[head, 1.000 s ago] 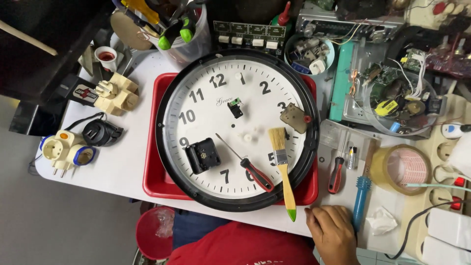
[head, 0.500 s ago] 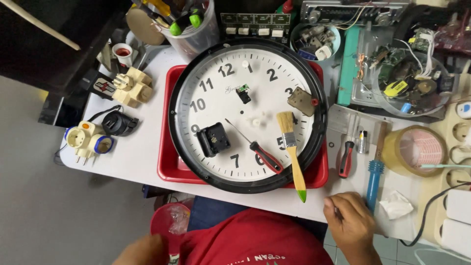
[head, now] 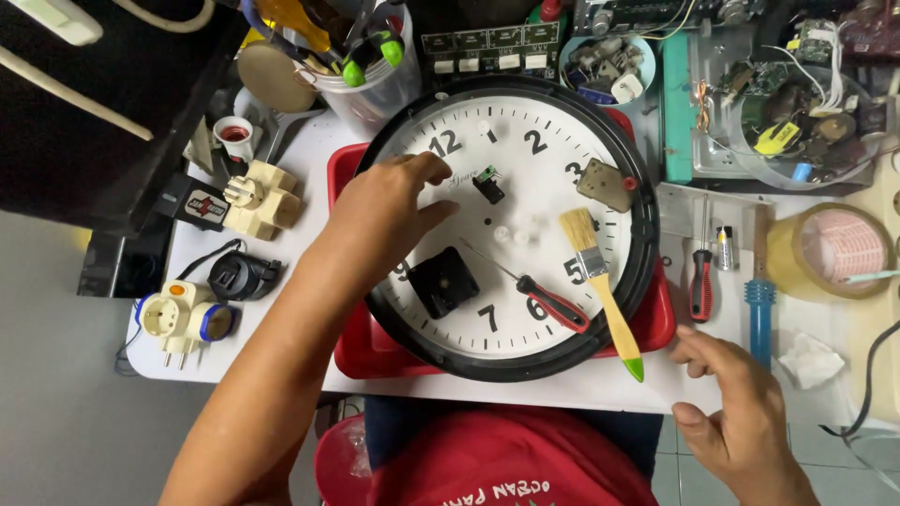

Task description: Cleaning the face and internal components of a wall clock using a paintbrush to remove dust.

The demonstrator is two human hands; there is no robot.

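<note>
My left hand (head: 389,211), out of sight a moment ago, now lies over the left side of the round wall clock (head: 511,225), fingers (head: 427,169) loosely spread and holding nothing, tips near the top-left numerals. The clock lies face up in the red tray (head: 352,347) on the table (head: 281,309), and I judge my work moves onto its dial. Right of my palm sit the black movement box (head: 442,281), the red-handled screwdriver (head: 553,305) and the paintbrush (head: 600,281), all untouched on the face. My right hand (head: 741,412) has lifted from the table edge, fingers half curled and empty, below the blue tool (head: 759,309).
</note>
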